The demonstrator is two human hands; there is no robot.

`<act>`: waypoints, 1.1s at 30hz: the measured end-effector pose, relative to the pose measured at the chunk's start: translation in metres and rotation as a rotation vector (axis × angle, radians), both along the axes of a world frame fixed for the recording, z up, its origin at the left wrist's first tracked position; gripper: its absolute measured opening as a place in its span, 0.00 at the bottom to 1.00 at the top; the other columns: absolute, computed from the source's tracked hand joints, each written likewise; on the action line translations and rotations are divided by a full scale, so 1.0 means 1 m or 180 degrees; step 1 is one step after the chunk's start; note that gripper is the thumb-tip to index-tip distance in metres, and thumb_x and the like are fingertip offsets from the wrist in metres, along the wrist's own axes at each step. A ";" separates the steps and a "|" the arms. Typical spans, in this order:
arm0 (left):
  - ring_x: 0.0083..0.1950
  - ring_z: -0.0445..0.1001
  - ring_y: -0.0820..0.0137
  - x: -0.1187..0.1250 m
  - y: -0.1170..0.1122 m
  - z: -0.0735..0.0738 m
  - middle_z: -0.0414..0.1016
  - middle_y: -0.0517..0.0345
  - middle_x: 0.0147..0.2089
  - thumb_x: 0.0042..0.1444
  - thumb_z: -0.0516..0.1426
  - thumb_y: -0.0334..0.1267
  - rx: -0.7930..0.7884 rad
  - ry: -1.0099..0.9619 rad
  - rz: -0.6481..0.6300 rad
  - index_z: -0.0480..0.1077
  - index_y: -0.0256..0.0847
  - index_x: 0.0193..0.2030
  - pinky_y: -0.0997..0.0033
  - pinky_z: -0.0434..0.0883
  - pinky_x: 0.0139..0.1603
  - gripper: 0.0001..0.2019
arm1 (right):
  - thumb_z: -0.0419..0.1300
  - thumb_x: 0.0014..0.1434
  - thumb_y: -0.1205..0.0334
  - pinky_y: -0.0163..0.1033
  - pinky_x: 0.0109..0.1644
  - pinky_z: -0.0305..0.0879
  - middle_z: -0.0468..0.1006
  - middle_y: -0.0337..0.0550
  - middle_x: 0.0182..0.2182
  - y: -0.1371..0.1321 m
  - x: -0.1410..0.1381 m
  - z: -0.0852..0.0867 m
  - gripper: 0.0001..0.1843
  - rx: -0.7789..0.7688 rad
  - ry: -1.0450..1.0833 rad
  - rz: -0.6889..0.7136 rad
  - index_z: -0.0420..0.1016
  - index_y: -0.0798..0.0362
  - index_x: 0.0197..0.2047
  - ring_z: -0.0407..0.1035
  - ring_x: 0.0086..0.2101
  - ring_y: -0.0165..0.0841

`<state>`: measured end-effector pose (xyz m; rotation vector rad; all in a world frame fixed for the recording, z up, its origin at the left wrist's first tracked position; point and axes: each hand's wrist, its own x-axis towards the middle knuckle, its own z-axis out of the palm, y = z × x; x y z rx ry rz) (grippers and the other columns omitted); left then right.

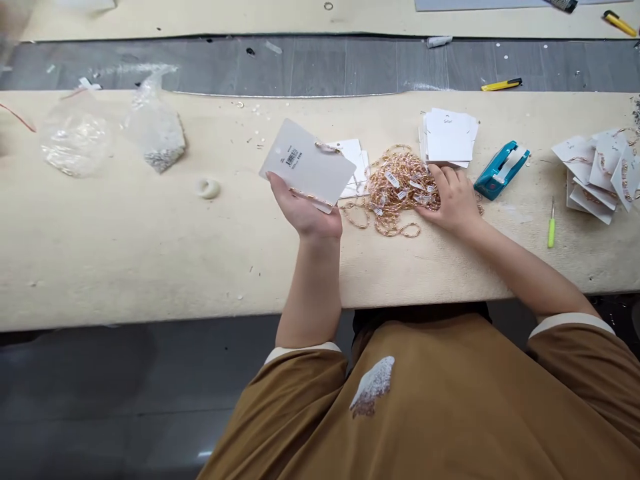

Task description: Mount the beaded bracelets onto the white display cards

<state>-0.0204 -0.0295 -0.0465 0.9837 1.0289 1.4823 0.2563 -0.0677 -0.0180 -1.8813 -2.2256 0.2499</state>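
My left hand [303, 208] holds up a white card [306, 165] with a barcode, a gold chain looped across it. My right hand [450, 199] rests palm down on the right side of a tangled heap of gold chains [393, 190] with small white tags, fingers curled into the chains. Behind the heap lies a small stack of white cards [356, 160], and a neater stack of blank cards [449, 137] sits just beyond my right hand.
A teal tape dispenser [500, 170] lies right of my right hand, then a green-handled tool [551, 227] and a pile of carded chains [600, 173]. Two clear plastic bags [107, 133] and a white ring [207, 189] sit at the left. Yellow cutters [501, 85] lie further back.
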 end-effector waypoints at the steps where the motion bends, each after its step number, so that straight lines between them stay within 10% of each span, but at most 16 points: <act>1: 0.76 0.63 0.73 0.005 -0.004 0.008 0.60 0.73 0.75 0.57 0.37 0.69 0.0004 -0.0323 0.0210 0.55 0.64 0.64 0.61 0.67 0.81 0.32 | 0.67 0.56 0.50 0.61 0.61 0.68 0.72 0.59 0.59 0.003 -0.002 0.001 0.45 -0.0038 0.0105 0.0072 0.60 0.57 0.72 0.67 0.56 0.55; 6: 0.75 0.64 0.72 0.025 -0.022 0.043 0.67 0.67 0.70 0.63 0.32 0.60 0.0315 -0.0768 0.1017 0.60 0.58 0.61 0.57 0.65 0.83 0.29 | 0.65 0.53 0.66 0.49 0.55 0.74 0.78 0.50 0.55 0.008 -0.032 0.006 0.36 -0.0348 0.1465 0.0226 0.68 0.55 0.65 0.74 0.50 0.43; 10: 0.82 0.48 0.74 0.024 -0.030 0.057 0.58 0.77 0.76 0.58 0.25 0.66 0.0487 -0.0320 0.1889 0.34 0.68 0.72 0.54 0.64 0.85 0.35 | 0.62 0.58 0.65 0.43 0.58 0.73 0.77 0.47 0.58 0.017 -0.090 0.010 0.32 -0.0064 0.2118 0.0598 0.65 0.55 0.66 0.73 0.53 0.37; 13: 0.84 0.37 0.71 0.022 -0.032 0.064 0.47 0.83 0.79 0.49 0.15 0.69 0.0484 -0.0111 0.2437 0.16 0.68 0.72 0.47 0.65 0.85 0.41 | 0.56 0.64 0.64 0.40 0.67 0.66 0.72 0.43 0.64 0.033 -0.134 0.009 0.31 0.0179 0.1642 0.0883 0.61 0.50 0.70 0.67 0.62 0.35; 18: 0.82 0.18 0.75 0.020 -0.033 0.067 0.33 0.91 0.81 0.56 0.20 0.66 0.0459 -0.0495 0.2718 0.14 0.67 0.72 0.50 0.57 0.89 0.37 | 0.62 0.65 0.51 0.46 0.73 0.60 0.60 0.51 0.71 0.051 -0.163 0.011 0.43 -0.0171 0.0493 0.1376 0.50 0.49 0.77 0.60 0.68 0.42; 23: 0.82 0.22 0.81 0.016 -0.031 0.047 0.50 0.92 0.77 0.65 0.31 0.58 0.0557 -0.0420 0.1931 0.36 0.68 0.73 0.60 0.51 0.91 0.29 | 0.57 0.69 0.51 0.57 0.80 0.44 0.44 0.46 0.78 0.017 -0.097 0.033 0.35 0.0029 -0.0061 0.1673 0.58 0.47 0.75 0.41 0.76 0.47; 28: 0.83 0.47 0.75 0.016 -0.025 0.011 0.57 0.90 0.75 0.65 0.47 0.55 0.0880 -0.0099 0.0862 0.51 0.74 0.69 0.61 0.61 0.86 0.25 | 0.51 0.72 0.52 0.62 0.76 0.52 0.47 0.44 0.77 -0.033 0.013 0.016 0.32 -0.0430 -0.0385 0.1230 0.56 0.48 0.76 0.43 0.76 0.50; 33: 0.82 0.52 0.68 0.032 -0.024 -0.003 0.49 0.73 0.80 0.58 0.56 0.62 0.0450 0.0336 0.0275 0.30 0.70 0.75 0.56 0.61 0.85 0.46 | 0.47 0.73 0.47 0.62 0.78 0.51 0.51 0.43 0.76 -0.062 0.080 -0.007 0.34 -0.0499 -0.0543 0.1058 0.53 0.51 0.77 0.46 0.75 0.45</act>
